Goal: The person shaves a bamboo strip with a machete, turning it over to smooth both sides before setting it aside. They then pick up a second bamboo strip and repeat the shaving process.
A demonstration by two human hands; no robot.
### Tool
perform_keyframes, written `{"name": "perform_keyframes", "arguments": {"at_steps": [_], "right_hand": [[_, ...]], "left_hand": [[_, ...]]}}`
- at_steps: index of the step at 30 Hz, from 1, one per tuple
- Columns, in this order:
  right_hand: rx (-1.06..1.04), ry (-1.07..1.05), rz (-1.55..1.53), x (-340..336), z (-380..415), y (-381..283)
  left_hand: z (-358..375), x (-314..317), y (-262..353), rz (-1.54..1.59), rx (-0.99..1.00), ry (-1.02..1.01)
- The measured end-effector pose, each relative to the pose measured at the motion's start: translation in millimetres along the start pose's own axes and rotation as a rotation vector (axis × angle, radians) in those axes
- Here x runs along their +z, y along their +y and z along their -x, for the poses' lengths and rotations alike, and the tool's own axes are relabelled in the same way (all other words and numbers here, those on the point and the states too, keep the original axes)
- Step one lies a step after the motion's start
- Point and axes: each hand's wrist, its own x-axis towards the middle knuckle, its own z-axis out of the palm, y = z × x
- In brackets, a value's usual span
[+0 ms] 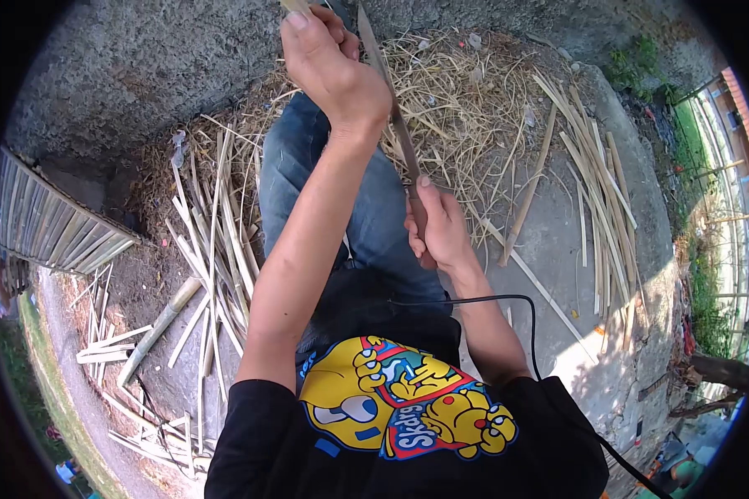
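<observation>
My left hand (316,50) is raised near the top edge of the view, its fingers wrapped round a pale bamboo strip (295,6). Most of that strip lies hidden in the fist or beyond the frame. In my right hand (437,224) is the handle of a long machete (404,137). Its blade points up and away, passing just right of my left wrist, with the tip close to my left hand. Below both arms are my legs in blue jeans (287,158).
Split bamboo strips lie in a pile on the left (216,224) and another on the right (599,183). Thin shavings (466,100) cover the ground ahead, against a rough wall (158,58). A bamboo pole (162,328) and a slatted bamboo panel (58,216) are at left. A cable (533,333) crosses my right arm.
</observation>
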Motion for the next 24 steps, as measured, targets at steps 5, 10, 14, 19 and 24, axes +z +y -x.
{"name": "perform_keyframes", "arguments": {"at_steps": [5,10,14,19,24], "right_hand": [[-0.293,0.122,-0.287,-6,32,-88],[-0.46,0.151,-0.365,-15,58,-111],[0.068,0.109,-0.001,-28,23,15],[0.437,0.287,-0.142,-70,28,76],[-0.067,0.258,-0.222,-49,47,-33]], "left_hand": [[-6,14,-18,-0.091,0.132,-0.186],[0,26,-37,-0.129,0.053,-0.415],[13,46,-13,-0.319,0.075,-0.538],[2,41,-14,-0.235,0.076,-0.481],[4,57,-35,-0.307,0.167,-0.409]]}}
